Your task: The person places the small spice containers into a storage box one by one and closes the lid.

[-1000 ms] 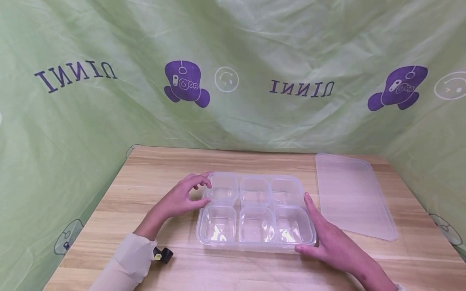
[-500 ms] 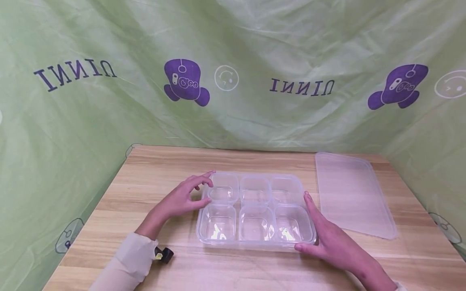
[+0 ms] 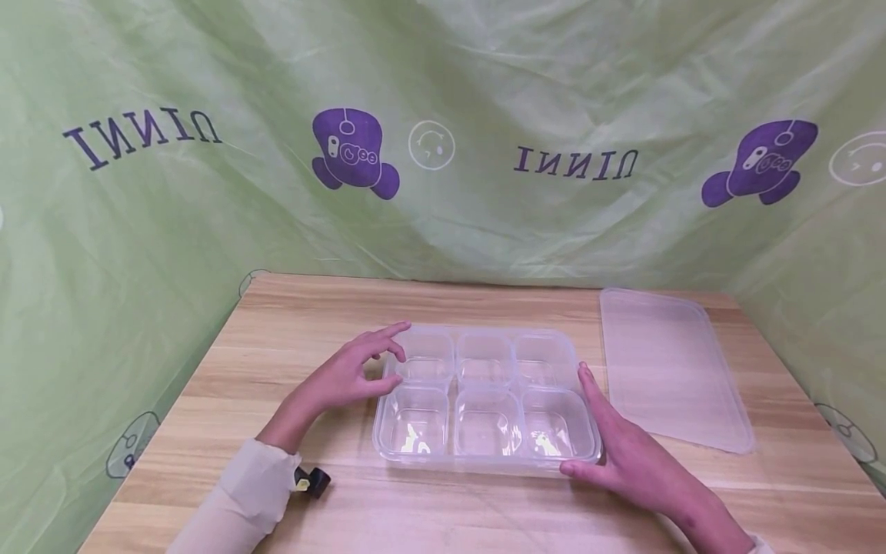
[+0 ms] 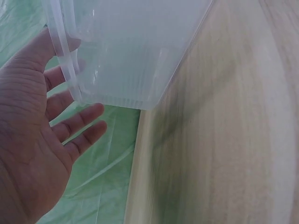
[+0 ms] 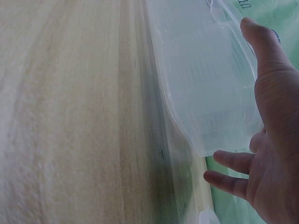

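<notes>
A clear plastic food container (image 3: 484,464) lies on the wooden table, with several small square boxes (image 3: 487,422) set inside it in two rows. My left hand (image 3: 346,375) is at its left side, fingers spread and lightly bent, thumb and fingertips at the rim. In the left wrist view, the fingers (image 4: 86,123) reach past the container's wall (image 4: 126,70). My right hand (image 3: 633,462) rests along the right side, fingers mostly straight and thumb at the front corner. The right wrist view shows its thumb (image 5: 266,44) by the rim. The small boxes look see-through.
A flat translucent lid (image 3: 674,377) lies on the table (image 3: 311,308) to the right. A small black object (image 3: 317,482) is by the left sleeve (image 3: 242,492). A green printed curtain (image 3: 443,223) hangs behind and on both sides.
The view has tilted down very slightly. The left hand's fingers spread a little wider at the rim; the container, lid and right hand stay where they were.
</notes>
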`<state>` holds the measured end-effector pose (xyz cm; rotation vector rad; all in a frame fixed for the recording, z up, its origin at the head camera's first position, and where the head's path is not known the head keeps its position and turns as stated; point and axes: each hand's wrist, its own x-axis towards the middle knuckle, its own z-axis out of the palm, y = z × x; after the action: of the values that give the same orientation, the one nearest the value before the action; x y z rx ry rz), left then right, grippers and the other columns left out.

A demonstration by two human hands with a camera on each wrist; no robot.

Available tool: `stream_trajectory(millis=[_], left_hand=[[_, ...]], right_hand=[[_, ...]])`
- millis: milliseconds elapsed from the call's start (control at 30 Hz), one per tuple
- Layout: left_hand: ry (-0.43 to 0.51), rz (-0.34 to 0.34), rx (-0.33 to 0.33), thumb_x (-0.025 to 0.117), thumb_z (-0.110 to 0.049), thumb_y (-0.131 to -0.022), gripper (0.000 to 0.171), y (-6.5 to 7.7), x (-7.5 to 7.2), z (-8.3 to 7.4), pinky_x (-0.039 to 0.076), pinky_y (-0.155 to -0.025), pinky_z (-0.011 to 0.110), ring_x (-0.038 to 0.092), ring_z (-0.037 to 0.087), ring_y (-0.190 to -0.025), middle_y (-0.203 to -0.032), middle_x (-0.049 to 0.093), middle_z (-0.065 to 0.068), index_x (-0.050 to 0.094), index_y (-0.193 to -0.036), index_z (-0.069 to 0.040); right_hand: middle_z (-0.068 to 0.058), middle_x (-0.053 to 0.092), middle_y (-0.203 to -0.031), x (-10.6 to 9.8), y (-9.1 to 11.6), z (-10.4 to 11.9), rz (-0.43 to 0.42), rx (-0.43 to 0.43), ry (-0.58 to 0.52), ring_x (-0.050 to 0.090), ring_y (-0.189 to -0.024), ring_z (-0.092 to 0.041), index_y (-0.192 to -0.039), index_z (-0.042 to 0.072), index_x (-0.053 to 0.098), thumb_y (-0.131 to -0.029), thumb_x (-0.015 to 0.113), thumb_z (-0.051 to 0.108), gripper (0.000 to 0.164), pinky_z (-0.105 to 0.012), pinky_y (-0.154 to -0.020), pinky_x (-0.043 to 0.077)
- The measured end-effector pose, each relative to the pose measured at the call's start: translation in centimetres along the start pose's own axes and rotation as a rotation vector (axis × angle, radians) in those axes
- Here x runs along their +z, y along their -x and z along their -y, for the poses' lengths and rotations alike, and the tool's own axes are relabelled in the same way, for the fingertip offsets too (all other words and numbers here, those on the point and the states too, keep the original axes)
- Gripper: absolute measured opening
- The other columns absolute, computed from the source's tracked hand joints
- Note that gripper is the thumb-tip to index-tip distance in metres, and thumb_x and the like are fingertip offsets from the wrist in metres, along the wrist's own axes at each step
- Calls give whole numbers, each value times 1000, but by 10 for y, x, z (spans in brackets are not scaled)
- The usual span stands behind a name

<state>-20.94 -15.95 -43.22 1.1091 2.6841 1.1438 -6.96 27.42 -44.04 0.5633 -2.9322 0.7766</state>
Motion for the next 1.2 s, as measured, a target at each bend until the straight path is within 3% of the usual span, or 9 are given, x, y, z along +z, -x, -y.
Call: stream_trajectory(millis=[200, 367, 600, 700, 800, 933, 1067, 1200], left_hand=[[-2, 0, -9, 79, -23, -90, 17, -1, 1, 0, 41, -105, 58, 40, 29, -144, -162, 38, -9, 69, -104, -20], [-13, 1, -17, 79, -24, -90, 16, -1, 0, -1, 43, -103, 56, 40, 29, -144, -162, 38, -9, 69, -102, -23], [-19, 12, -15, 78, -27, -91, 23, -1, -1, -1, 44, -102, 55, 40, 30, -144, -163, 37, -7, 70, -109, -16], [-22, 15, -12, 78, -29, -91, 24, 0, -2, -2, 42, -105, 56, 40, 29, -144, -163, 37, -6, 70, -112, -18], [-25, 19, -10, 77, -32, -92, 28, 2, -3, -2, 39, -109, 57, 40, 29, -145, -163, 36, -5, 69, -116, -19], [-29, 24, -2, 76, -37, -93, 42, 2, -3, -2, 36, -113, 57, 39, 30, -145, -164, 35, -3, 66, -127, -14], [-26, 26, 2, 77, -40, -93, 60, 3, -2, -1, 39, -111, 56, 45, 31, -140, -164, 35, 1, 58, -142, -11], [-18, 19, -6, 78, -43, -92, 78, 3, -1, -1, 47, -103, 55, 51, 30, -132, -160, 41, -1, 44, -156, -15]], right_hand=[[-9, 16, -170, 0, 1, 1, -7, -1, 18, 45, -139, -34, -166, 17, -3, -83, 81, 59, 126, -43, -108, 42], [-7, 16, -170, 0, 1, 0, -9, 3, 7, 44, -140, -31, -166, 18, -2, -83, 81, 58, 124, -27, -110, 36], [-8, 16, -170, 1, 1, 0, -16, -7, 0, 45, -139, -32, -166, 18, -2, -83, 81, 58, 124, -24, -110, 35], [-9, 17, -170, 2, 0, 0, -17, -14, 5, 45, -139, -33, -166, 17, -2, -83, 81, 58, 125, -32, -109, 39], [-9, 15, -170, 2, 0, 0, -18, -23, -7, 44, -139, -33, -166, 17, -2, -83, 82, 57, 125, -24, -110, 35], [-9, 14, -170, 2, 0, 0, -20, -29, -26, 43, -141, -35, -166, 16, -2, -83, 82, 56, 125, -8, -107, 17], [-14, 20, -168, 0, 0, -1, -20, -41, 5, 44, -140, -37, -166, 14, -1, -83, 81, 57, 125, -18, -110, 25], [-16, 21, -168, -4, -2, -3, -20, -74, 38, 42, -141, -39, -166, 11, 1, -88, 79, 51, 118, -16, -112, 21]])
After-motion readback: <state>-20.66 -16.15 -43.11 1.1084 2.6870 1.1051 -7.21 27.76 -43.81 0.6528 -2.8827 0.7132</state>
